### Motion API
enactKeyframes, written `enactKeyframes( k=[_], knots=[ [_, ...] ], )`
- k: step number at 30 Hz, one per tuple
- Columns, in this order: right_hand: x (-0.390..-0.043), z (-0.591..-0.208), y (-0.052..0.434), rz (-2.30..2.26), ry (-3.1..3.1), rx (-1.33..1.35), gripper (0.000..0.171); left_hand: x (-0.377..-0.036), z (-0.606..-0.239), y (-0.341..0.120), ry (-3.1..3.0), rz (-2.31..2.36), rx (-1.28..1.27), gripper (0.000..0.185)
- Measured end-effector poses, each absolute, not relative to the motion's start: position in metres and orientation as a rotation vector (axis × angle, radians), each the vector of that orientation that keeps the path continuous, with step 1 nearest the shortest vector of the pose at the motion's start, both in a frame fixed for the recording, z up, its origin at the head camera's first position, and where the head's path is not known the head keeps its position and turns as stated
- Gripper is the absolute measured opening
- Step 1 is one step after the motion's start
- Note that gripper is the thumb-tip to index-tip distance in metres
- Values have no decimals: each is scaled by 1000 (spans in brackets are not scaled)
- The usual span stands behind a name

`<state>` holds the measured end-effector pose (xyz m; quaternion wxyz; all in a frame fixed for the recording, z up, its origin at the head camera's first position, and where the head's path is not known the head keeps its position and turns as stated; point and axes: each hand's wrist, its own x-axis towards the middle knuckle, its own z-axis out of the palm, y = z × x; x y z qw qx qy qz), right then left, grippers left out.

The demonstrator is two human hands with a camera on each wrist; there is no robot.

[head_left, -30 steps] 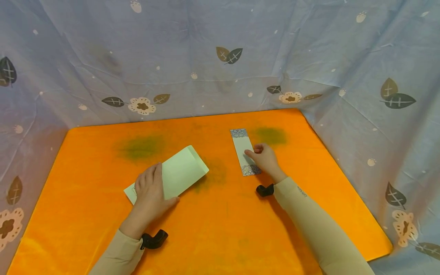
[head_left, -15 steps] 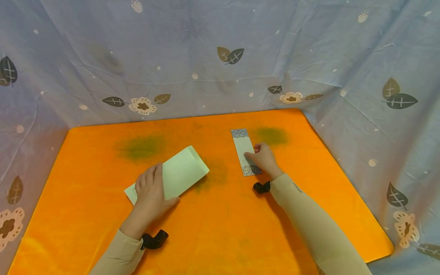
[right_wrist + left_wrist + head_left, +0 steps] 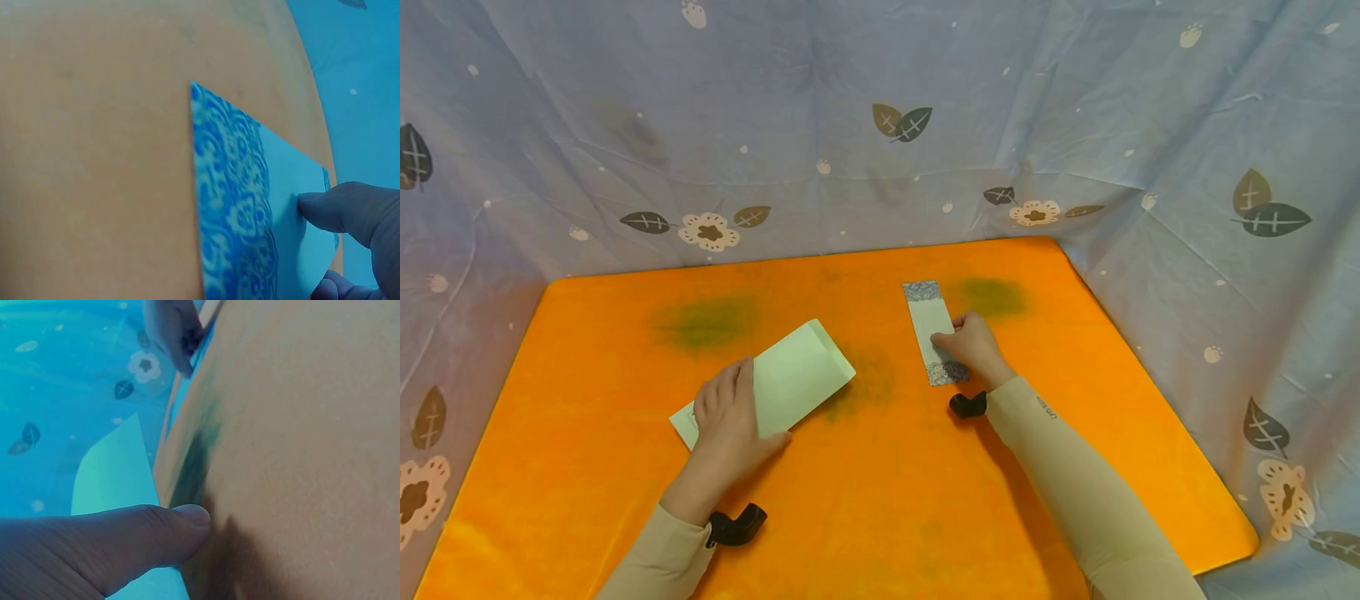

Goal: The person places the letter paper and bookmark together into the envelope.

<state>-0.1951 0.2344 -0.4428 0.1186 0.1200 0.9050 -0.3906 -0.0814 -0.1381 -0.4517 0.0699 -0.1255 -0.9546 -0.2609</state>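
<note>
On the left side of the table, a pale green envelope (image 3: pixel 801 375) lies at a slant, its flap end pointing to the far right. My left hand (image 3: pixel 730 425) grips it across its width, fingers over the top and thumb along the near edge. The left wrist view has that thumb (image 3: pixel 156 534) against the envelope's (image 3: pixel 119 469) edge. Farther right is a narrow white card (image 3: pixel 930 321) with blue lace-patterned bands at both ends. My right hand (image 3: pixel 976 346) pinches its right edge. The right wrist view places the thumb on top of the card (image 3: pixel 284 181); the other fingers are partly hidden.
An orange cloth (image 3: pixel 865 500) with dark greenish patches covers the table. Blue-grey curtains (image 3: pixel 820 100) printed with leaves and flowers enclose its back and sides. A black wrist mount (image 3: pixel 737 525) sits on the left wrist, another black mount (image 3: pixel 967 406) on the right.
The right forearm and wrist have shifted slightly left, while the fingers stay at the card's edge. The left hand and the envelope have stayed in place.
</note>
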Motion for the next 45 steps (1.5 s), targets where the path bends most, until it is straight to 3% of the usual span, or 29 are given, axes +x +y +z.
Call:
enactKeyframes(
  k=[19, 32, 45],
  knots=[
    [-193, -440, 251, -1285, 2500, 301, 32, -77, -448, -139, -2900, -796, -356, 119],
    [-179, -428, 241, -1447, 2462, 206, 39, -75, -447, -136, -2881, -801, -369, 119],
    [-172, -420, 216, -1743, 2315, 102, 30, -73, -446, -135, -2867, -806, -377, 119]
  ],
)
